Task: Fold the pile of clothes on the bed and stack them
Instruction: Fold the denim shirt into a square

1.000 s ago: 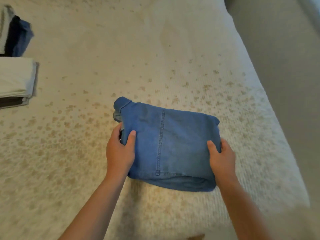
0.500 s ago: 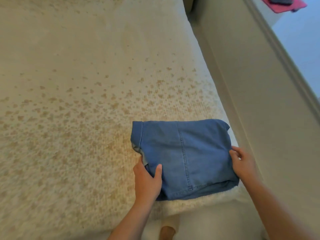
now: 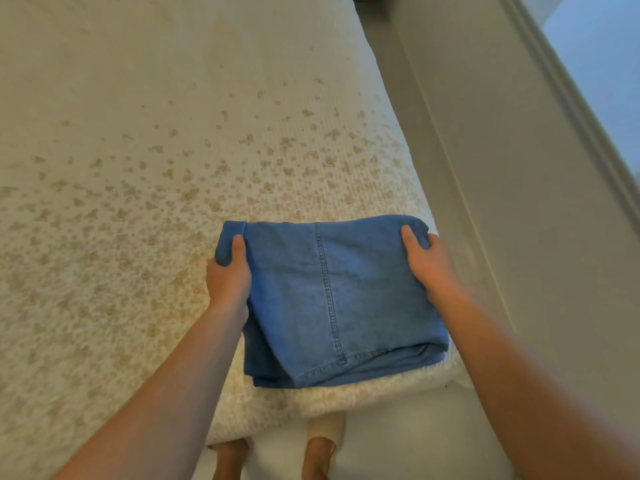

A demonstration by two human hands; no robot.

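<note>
Both hands are on the jeans [image 3: 332,296], one at each far corner; the left hand [image 3: 227,277] has its thumb laid over the top of the folded edge and its fingers tucked out of sight beneath, so it grips that corner; the right hand [image 3: 427,259] does the same on the opposite corner, thumb on top, fingers hidden under the denim. A grip at the two far corners looks like a hold meant to keep the layers together, so the bundle travels as one flat packet rather than sliding open; whether it is lifted clear or resting I cannot tell, though its near edge seems to lie on the bed [image 3: 138,202].

Between the hands the jeans are folded into a compact rectangle, a stitched seam running down the middle towards the person, and several layers showing along the near edge; the fold itself looks finished, so the step in hand is probably carrying or setting down the packet, not more folding. No stack shows in this view, so where it is bound I cannot say.

Beyond the hands the bed spreads away, a pale cover speckled with tan; the jeans sit at its near corner, close by the right hand's side of the mattress. Past the right hand runs a gap of floor, then a wall [image 3: 519,168]. Below the forearms, the person's feet [image 3: 320,459] stand at the foot of the bed.
</note>
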